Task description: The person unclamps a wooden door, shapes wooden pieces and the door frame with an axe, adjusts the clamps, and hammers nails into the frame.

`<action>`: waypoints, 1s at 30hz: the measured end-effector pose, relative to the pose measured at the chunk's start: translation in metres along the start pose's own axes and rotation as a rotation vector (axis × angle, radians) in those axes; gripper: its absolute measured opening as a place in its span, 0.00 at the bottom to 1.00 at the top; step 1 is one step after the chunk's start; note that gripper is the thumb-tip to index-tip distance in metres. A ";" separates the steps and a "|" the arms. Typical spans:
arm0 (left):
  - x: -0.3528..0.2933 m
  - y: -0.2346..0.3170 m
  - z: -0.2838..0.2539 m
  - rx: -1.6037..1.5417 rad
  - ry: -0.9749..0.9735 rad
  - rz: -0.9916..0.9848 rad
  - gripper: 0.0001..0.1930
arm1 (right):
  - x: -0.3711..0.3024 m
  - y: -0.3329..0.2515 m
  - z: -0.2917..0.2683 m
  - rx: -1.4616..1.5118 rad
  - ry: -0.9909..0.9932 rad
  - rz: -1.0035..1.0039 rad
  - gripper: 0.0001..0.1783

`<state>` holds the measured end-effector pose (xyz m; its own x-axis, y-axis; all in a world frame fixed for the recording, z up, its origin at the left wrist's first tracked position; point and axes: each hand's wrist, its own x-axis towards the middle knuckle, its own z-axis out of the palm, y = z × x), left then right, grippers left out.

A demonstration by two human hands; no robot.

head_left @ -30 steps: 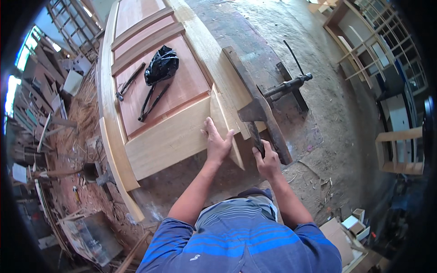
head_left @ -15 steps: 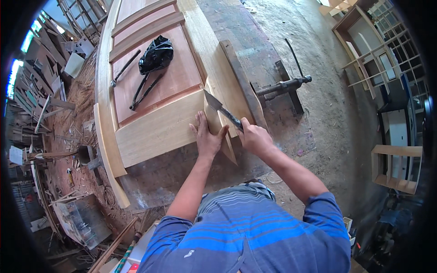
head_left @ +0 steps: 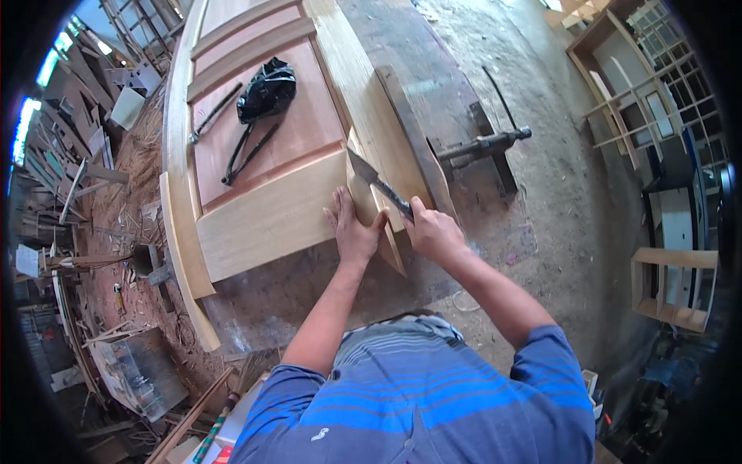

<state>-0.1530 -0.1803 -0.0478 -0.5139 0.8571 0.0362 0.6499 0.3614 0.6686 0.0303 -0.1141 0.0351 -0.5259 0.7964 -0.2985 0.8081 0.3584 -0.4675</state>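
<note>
A pale wooden panelled door [head_left: 270, 213] lies flat on a worn workbench [head_left: 278, 298]. In my right hand [head_left: 437, 232] is a knife [head_left: 377, 182] with a broad pointed metal blade and a dark handle. Its tip touches the wood near the inner corner of the frame, beside a thin pale wood strip [head_left: 390, 243] that stands slantwise across the corner joint. My left hand [head_left: 355, 232] rests with spread fingers on the bottom rail, its thumb against the strip. Farther up the panel lie a black plastic bag [head_left: 267, 89], a long-handled tool [head_left: 249, 155] partly beneath it, and a dark rod [head_left: 216, 112].
A metal clamp [head_left: 483, 147] presses a wooden bar [head_left: 413, 139] along the door's right side. Pale boards [head_left: 185, 263] edge its left. Scrap timber [head_left: 85, 193] and shavings cover the floor at left. Wooden frames [head_left: 649, 100] and an open box [head_left: 674, 288] stand at right.
The view has shifted very slightly. Both hands and the knife stay at nearly the same place on the wood.
</note>
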 end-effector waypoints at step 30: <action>-0.030 -0.293 -0.298 0.451 0.114 -0.252 0.51 | -0.022 -0.136 0.099 0.033 0.153 -0.278 0.24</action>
<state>-0.4949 -0.4215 -0.0236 -0.7267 0.6869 0.0127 0.6617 0.6948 0.2816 -0.0945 -0.2285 0.0234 -0.6774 0.7351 -0.0279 0.6285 0.5587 -0.5412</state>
